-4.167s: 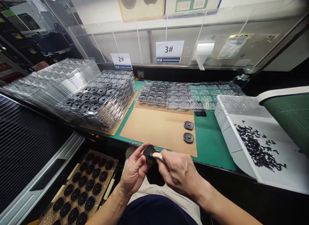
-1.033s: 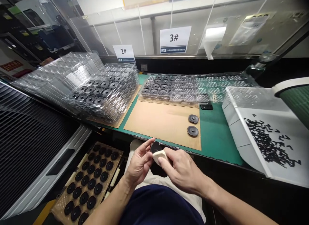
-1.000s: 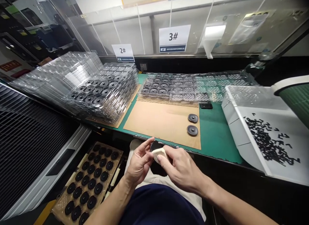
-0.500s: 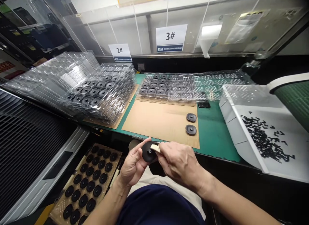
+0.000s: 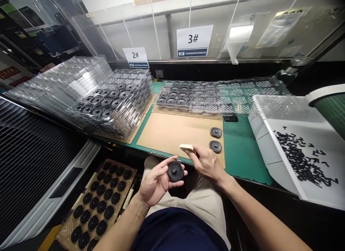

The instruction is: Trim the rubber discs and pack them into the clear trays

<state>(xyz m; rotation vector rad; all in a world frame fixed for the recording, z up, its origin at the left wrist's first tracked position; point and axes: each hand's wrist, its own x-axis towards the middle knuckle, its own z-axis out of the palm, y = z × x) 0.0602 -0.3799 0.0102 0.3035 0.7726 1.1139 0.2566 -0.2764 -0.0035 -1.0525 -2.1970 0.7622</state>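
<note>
In my left hand (image 5: 156, 182) rests a black, rounded-square plastic part (image 5: 176, 175) with a small post at its centre, held at the rim between fingers and thumb over my lap. My right hand (image 5: 207, 162) pinches a flat cream-coloured piece (image 5: 186, 147), whose exact kind I cannot make out, above the front edge of the bench. The cream piece is apart from the black part. Two similar black parts, one farther back (image 5: 216, 132) and one nearer (image 5: 215, 146), lie at the right side of a cardboard sheet (image 5: 167, 130).
Stacked clear trays of black parts (image 5: 118, 116) stand at the left. More clear trays (image 5: 207, 98) lie along the back, by a dark phone-like object (image 5: 231, 118). A white bin (image 5: 262, 146) with small black pieces is at right. A lower tray (image 5: 68, 211) holds several parts.
My right hand has drawn the cream piece off the black part, moving up and to the right. My left hand has shifted slightly right and its fingers have opened out beneath the part.
</note>
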